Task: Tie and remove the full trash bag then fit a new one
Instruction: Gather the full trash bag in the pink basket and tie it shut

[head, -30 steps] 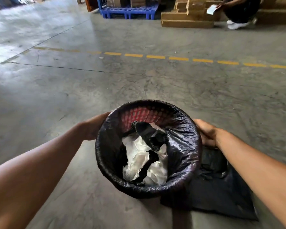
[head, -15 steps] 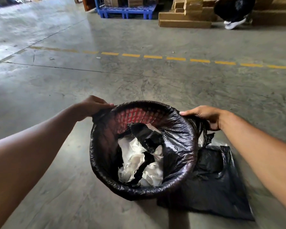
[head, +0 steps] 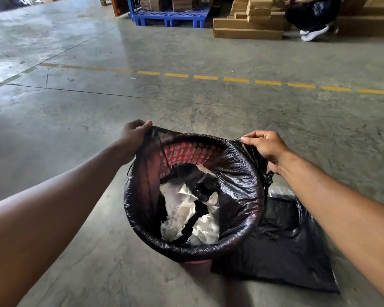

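A red mesh bin (head: pixel 182 151) stands on the concrete floor, lined with a black trash bag (head: pixel 237 196) folded over its rim. Crumpled white paper (head: pixel 182 209) and black plastic scraps fill the bag. My left hand (head: pixel 133 136) pinches the bag's edge at the far left of the rim and holds it lifted off the rim. My right hand (head: pixel 264 145) pinches the bag's edge at the far right, also raised clear of the rim. A flat, folded black bag (head: pixel 282 251) lies on the floor to the right of the bin, under my right forearm.
A dashed yellow line (head: pixel 206 77) crosses the floor beyond the bin. At the back stand a blue pallet (head: pixel 171 16) and stacked cardboard boxes (head: pixel 248 21). A person in dark clothes and white shoes (head: pixel 313 18) crouches by the boxes.
Both hands rose from the bin's sides to the rim, took hold of the bag's edge and pulled it up off the rim on the left and right.
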`<state>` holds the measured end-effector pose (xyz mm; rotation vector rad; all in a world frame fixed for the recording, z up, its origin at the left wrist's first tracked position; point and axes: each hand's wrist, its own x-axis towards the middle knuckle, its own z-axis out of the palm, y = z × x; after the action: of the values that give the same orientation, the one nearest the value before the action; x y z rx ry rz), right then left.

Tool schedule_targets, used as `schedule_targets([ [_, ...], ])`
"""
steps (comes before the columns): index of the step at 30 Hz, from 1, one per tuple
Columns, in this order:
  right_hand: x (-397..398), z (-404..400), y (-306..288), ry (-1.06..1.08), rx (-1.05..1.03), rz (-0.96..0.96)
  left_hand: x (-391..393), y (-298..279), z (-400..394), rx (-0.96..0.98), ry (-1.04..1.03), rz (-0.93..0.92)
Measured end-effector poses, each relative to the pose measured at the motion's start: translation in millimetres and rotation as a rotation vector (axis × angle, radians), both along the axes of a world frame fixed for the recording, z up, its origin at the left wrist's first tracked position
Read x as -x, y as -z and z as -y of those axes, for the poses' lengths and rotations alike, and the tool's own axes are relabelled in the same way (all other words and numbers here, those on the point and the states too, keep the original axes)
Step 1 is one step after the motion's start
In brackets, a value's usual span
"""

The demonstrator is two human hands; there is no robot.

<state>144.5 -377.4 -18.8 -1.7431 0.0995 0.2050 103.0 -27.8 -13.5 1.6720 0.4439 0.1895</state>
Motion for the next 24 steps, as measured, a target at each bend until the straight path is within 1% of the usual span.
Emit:
schedule_targets([
  [1, 1.4, 2.4, 0.6, 0.001, -0.026, -0.027, 4.3, 0.8, 0.3, 0.099, -0.003, -0.019],
  [2, 1.2, 5.1, 2.0, 0.003, -0.054, -0.064, 8.1, 1.5, -1.0, 0.158, 0.006, -0.045],
  [3, 0.2, 7.9, 3.3, 0.000, -0.082, -0.113, 11.2, 2.0, -3.1, 0.166, 0.025, -0.071],
  [4, -1.2, 10.2, 4.7, -0.006, -0.102, -0.167, 12.6, 2.0, -6.6, 0.118, 0.052, -0.100],
  [5, -2.1, 10.9, 3.1, -0.021, -0.100, -0.214, 13.1, 0.9, -9.6, 0.023, 0.099, -0.140],
  [7, -3.5, 7.6, -4.1, -0.060, -0.050, -0.282, 10.7, -1.5, -14.7, -0.222, 0.233, -0.246],
  [8, -3.7, 4.5, -8.7, -0.083, 0.001, -0.308, 8.5, -3.7, -15.4, -0.308, 0.281, -0.298],
  [10, -5.2, -5.5, -19.8, -0.105, 0.105, -0.304, 3.4, -8.9, -13.8, -0.380, 0.310, -0.346],
  [12, -8.0, -18.6, -31.0, -0.105, 0.212, -0.326, -4.2, -14.9, -9.0, -0.403, 0.310, -0.388],
  [14, -10.6, -24.9, -32.4, -0.098, 0.281, -0.310, -12.7, -20.6, 0.3, -0.374, 0.326, -0.414],
  [16, -14.4, -29.2, -32.8, -0.084, 0.250, -0.263, -18.9, -23.1, 10.7, -0.309, 0.326, -0.399],
  [18, -20.6, -34.9, -34.3, -0.032, 0.205, -0.230, -23.1, -20.9, 17.1, -0.227, 0.297, -0.324],
  [20, -19.8, -32.4, -34.2, 0.004, 0.113, -0.176, -20.4, -18.0, 19.4, -0.099, 0.245, -0.224],
  [22, -14.4, -23.7, -31.5, -0.017, 0.022, -0.116, -11.4, -14.8, 16.5, 0.024, 0.206, -0.144],
  [24, -6.9, -11.9, -26.7, -0.076, 0.041, -0.029, 3.0, -12.5, 10.3, 0.047, 0.210, -0.082],
])
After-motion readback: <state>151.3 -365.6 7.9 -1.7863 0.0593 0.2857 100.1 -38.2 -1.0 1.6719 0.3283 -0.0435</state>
